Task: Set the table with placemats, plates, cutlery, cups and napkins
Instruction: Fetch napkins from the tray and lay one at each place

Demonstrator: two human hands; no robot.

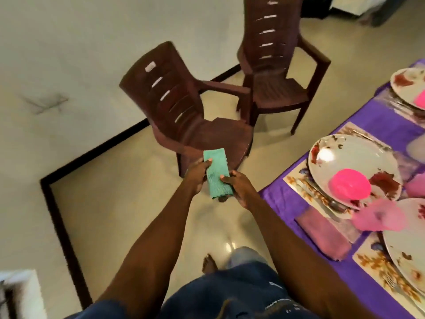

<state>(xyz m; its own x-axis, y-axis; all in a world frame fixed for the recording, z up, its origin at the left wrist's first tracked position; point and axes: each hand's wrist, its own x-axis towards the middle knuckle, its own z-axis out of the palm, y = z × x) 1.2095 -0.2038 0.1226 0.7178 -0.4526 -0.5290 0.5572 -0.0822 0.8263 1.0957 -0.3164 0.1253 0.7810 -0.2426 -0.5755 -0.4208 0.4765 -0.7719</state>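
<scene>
Both hands hold a folded green napkin in the air beside the table.

The left hand (197,172) and right hand (239,187) pinch the napkin (217,174) by its long edges above the floor, just in front of a chair (181,111); the table (285,199) lies to the right, with a plate (351,160) and pink cup (349,184) on it.

Count: 2 brown chairs (184,116) (276,65), 3 plates (351,162) (408,86) (404,238), 1 pink bowl (349,184), 1 pink cup (379,215), 1 green napkin (217,173), 1 mauve napkin (322,236) (cutlery too blurred to count).
</scene>
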